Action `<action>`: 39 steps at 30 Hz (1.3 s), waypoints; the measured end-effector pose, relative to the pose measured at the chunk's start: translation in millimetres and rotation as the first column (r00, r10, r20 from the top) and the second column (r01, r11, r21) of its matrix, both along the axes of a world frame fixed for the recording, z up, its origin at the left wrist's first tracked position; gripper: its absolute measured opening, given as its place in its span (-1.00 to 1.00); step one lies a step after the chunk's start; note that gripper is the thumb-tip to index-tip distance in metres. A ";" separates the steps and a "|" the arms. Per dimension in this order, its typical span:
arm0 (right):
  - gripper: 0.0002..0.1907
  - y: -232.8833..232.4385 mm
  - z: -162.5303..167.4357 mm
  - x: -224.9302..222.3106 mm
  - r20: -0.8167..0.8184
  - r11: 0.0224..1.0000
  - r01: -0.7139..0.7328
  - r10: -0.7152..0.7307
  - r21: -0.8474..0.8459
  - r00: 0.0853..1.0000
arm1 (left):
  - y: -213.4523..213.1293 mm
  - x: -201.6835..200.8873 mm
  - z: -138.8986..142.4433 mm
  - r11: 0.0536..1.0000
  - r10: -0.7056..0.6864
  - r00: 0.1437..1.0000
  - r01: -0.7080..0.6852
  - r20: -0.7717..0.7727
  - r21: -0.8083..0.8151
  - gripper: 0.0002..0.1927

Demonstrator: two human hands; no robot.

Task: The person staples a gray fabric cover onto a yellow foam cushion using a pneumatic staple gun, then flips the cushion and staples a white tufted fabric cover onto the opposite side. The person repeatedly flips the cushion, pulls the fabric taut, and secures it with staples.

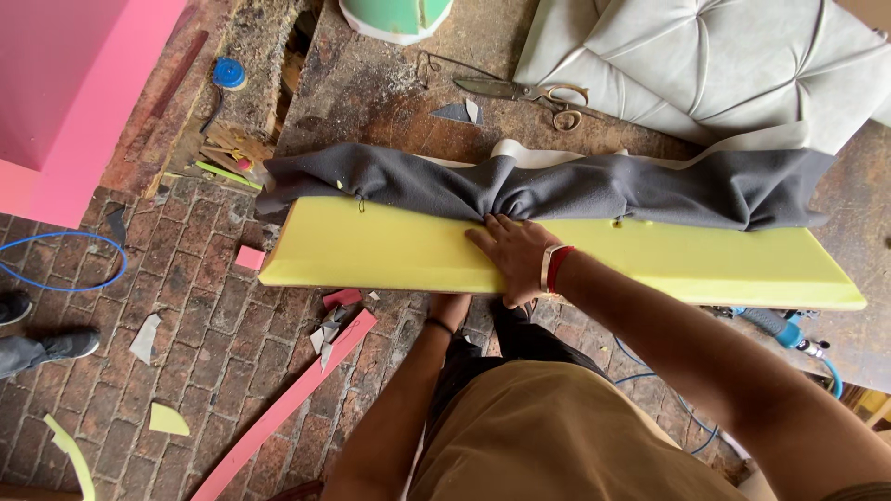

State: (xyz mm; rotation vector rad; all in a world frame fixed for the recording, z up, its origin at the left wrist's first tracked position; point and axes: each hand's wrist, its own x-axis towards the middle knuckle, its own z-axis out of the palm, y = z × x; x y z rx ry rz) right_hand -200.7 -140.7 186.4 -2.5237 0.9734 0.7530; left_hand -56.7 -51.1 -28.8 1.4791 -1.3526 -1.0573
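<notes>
While my right hand lies flat and open on the yellow foam panel, its fingertips press the gathered fold of the grey fabric where the cloth bunches at the middle. That fabric drapes along the panel's far edge, from end to end. My left hand reaches up under the panel's near edge; only the wrist with a dark band shows, so I cannot tell whether it grips or is spread. The panel rests on a worn wooden tabletop and overhangs the brick floor. Beyond the fabric lie a pair of scissors and a tufted pale cushion. Pink foam stands at the left, and a pink strip and foam scraps litter the floor.
</notes>
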 end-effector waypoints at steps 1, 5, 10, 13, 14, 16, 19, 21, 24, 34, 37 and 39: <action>0.30 -6.5 5.6 0.4 0.010 1.000 0.002 -0.003 0.012 1.000 | -23.7 -13.7 -1.0 0.997 -0.006 0.996 0.013 0.086 -0.076 -0.50; 0.30 -29.1 20.5 -3.7 0.087 0.997 0.007 -0.013 0.072 0.996 | -60.9 -49.7 12.7 0.988 -0.019 0.972 0.055 0.234 -0.146 -0.46; 0.26 -66.2 36.0 -6.1 0.056 0.980 0.083 -0.094 0.179 0.994 | -13.1 -24.8 66.2 0.916 0.005 0.995 -0.045 0.101 0.399 -0.66; 0.27 -86.4 43.8 -5.9 -0.005 0.953 0.139 -0.143 0.268 0.990 | 5.5 1.3 105.7 0.987 -0.042 0.923 0.098 0.382 -0.128 -0.79; 0.28 -92.1 45.4 -5.0 -0.018 0.940 0.158 -0.160 0.303 0.987 | 5.5 6.9 115.9 0.917 0.012 0.889 0.173 0.458 -0.359 -0.81; 0.29 -97.5 45.1 -4.3 -0.027 0.920 0.183 -0.186 0.347 0.982 | -9.3 18.0 128.1 0.793 -0.124 0.858 0.388 0.498 -0.470 -0.79; 0.30 -99.0 38.0 -4.0 -0.025 0.917 0.184 -0.187 0.354 0.982 | -41.2 18.9 132.1 0.719 -0.453 0.809 0.580 0.375 -0.382 -0.84; 0.29 -97.5 30.5 -5.3 -0.041 0.932 0.170 -0.166 0.321 0.985 | -49.4 11.7 131.7 0.733 -0.520 0.783 0.614 0.342 -0.293 -0.83; 0.38 -93.7 19.1 -7.8 0.101 0.850 0.235 -0.317 0.472 0.943 | -49.7 1.6 133.6 0.747 -0.394 0.730 0.608 0.559 -0.269 -0.74; 0.33 -88.4 40.2 0.8 0.008 0.867 0.238 -0.268 0.439 0.963 | -103.5 16.5 151.3 0.617 -0.311 0.785 0.595 0.536 -0.515 -0.67; 0.09 -104.0 49.8 -5.4 0.180 0.911 0.212 -0.289 0.354 0.940 | -144.7 16.9 150.9 0.770 -0.405 0.866 0.495 0.292 -0.401 -0.65; -0.24 -109.7 40.0 -20.8 0.341 0.990 0.141 -0.127 -0.016 0.932 | -172.1 17.6 151.0 0.818 -0.389 0.883 0.462 0.262 -0.342 -0.62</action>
